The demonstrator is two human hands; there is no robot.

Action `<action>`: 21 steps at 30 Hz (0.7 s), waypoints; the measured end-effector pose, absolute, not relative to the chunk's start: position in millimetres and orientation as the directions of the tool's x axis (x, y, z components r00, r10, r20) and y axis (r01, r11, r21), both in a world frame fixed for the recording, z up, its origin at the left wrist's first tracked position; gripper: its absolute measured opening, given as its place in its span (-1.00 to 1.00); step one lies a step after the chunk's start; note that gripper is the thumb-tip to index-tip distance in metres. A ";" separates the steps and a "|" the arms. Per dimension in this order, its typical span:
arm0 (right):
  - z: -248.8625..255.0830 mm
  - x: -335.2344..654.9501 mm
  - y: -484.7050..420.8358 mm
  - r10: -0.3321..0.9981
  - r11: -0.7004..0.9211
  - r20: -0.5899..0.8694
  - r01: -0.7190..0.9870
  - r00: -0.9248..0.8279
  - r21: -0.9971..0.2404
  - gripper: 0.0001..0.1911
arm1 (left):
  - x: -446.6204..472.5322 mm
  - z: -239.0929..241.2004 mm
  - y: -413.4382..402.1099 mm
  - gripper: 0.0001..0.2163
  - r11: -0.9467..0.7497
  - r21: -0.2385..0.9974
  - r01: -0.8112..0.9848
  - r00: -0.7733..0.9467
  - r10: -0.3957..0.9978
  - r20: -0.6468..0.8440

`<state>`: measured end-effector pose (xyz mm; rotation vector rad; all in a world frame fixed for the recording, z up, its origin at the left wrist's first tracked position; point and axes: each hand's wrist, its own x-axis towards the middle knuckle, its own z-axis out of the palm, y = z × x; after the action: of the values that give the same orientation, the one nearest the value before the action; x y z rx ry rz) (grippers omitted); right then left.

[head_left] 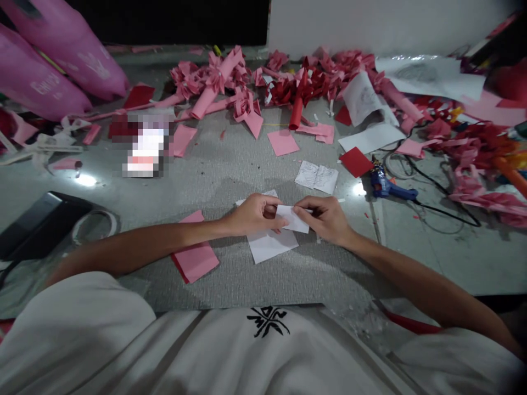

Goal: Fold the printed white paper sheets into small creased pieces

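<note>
A small white piece of paper [297, 220] is pinched between my two hands, a little above the table. My left hand [256, 215] grips its left edge between thumb and fingers. On its upper right side, my right hand [325, 218] holds it with thumb and fingertips. Beneath my hands lies a larger white sheet [269, 248], partly hidden by them. Pink paper squares [201, 259] rest on a red one, partly under my left forearm. Just beyond my right hand lies a creased white paper [316, 176] with drawn lines.
Pink and red folded paper pieces [222, 77] heap along the back. A blue glue gun [391, 187] with a black cord lies right, near a red square [356, 162]. Two pink bottles [78, 44] and a black box-like object [45, 219] are left. A pink square [282, 142] lies ahead.
</note>
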<state>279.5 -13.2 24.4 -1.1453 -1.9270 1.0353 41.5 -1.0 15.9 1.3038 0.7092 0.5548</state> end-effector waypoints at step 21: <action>36.9 288.5 -13.8 0.791 0.531 0.286 0.374 -0.541 -0.760 -0.87 | 34.5 14.6 -14.0 -0.60 -0.564 0.773 0.292 0.602 0.736 0.309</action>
<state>288.5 -13.8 36.9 -0.9403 -2.1422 0.8590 34.5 -14.0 14.6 2.1381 0.8087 0.8275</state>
